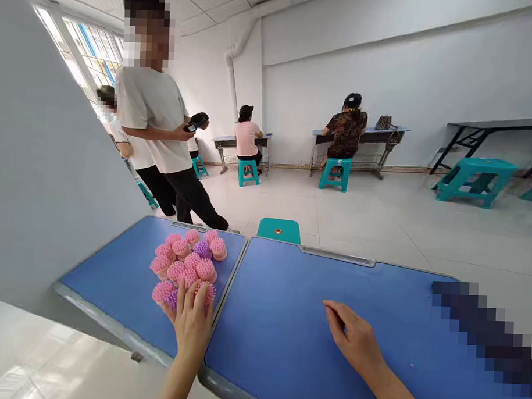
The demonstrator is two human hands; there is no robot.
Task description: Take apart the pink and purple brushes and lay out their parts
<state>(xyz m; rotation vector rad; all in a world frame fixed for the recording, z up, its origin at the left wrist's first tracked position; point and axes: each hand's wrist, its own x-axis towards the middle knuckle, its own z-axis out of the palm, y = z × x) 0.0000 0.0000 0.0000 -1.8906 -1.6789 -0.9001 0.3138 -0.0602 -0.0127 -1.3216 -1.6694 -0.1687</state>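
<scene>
Several small round pink brushes (181, 248) with knobby bristles facing up stand in a cluster on the left blue desk (128, 264). A purple brush (202, 249) sits among those at the back, and another purple brush (172, 298) is at the near end. My left hand (191, 319) lies over the nearest brushes with its fingers spread, touching them and partly hiding them. Over the right blue desk (275, 316), my right hand (352, 336) is closed, thumb and fingers drawn together, and nothing shows in it.
A blurred dark object (483, 335) lies on the right side of the desk. Beyond the desk's far edge stands a teal stool (279, 230). A person in a white shirt (153, 114) stands at the left, holding a dark device. Others sit at desks along the wall.
</scene>
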